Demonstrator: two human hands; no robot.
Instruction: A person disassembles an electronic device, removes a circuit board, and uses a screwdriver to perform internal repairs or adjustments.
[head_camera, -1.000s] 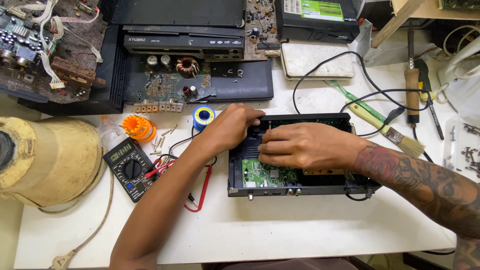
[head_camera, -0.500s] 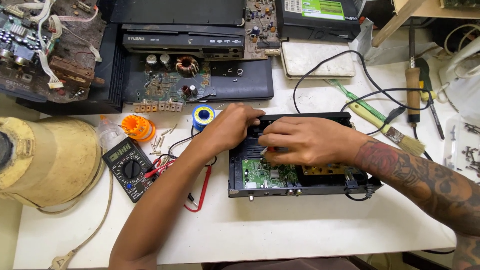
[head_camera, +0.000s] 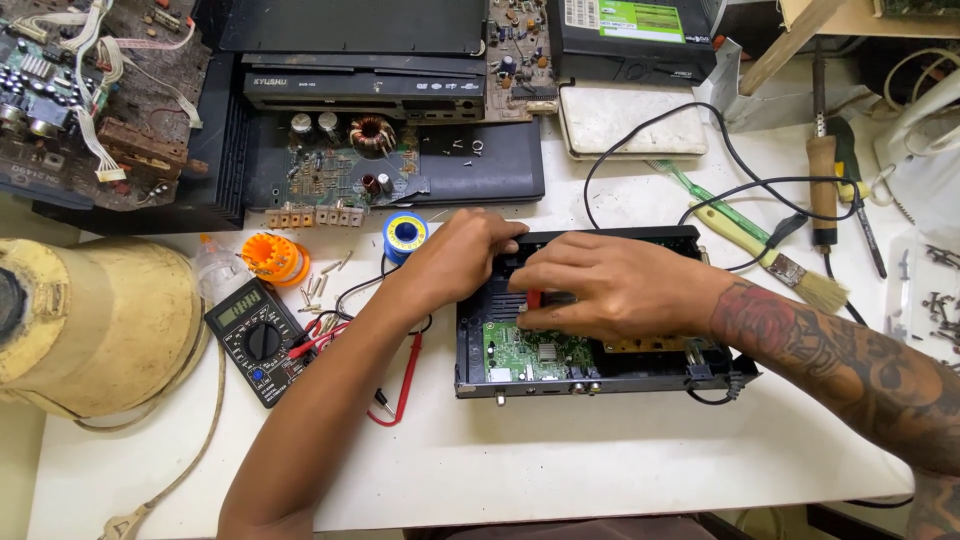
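An open black receiver box (head_camera: 600, 372) lies on the white table (head_camera: 560, 460), with its green circuit board (head_camera: 530, 352) exposed at the front left. My left hand (head_camera: 465, 250) curls over the box's rear left corner. My right hand (head_camera: 600, 285) lies across the inside of the box, above the board. Its fingers pinch a small red-tipped tool (head_camera: 534, 298) that points down into the case. Most of the tool is hidden under the fingers.
A black multimeter (head_camera: 255, 335) with red and black leads (head_camera: 400, 385) lies left of the box. Near it are an orange reel (head_camera: 275, 258), a blue solder spool (head_camera: 405, 235) and loose screws. A yellowed drum (head_camera: 95, 325) is far left, brushes and screwdrivers (head_camera: 770, 255) are right, and opened electronics (head_camera: 370, 165) are behind.
My right hand's fingers have shifted slightly over the board, and the red tip now shows between them. My left hand stays on the box corner.
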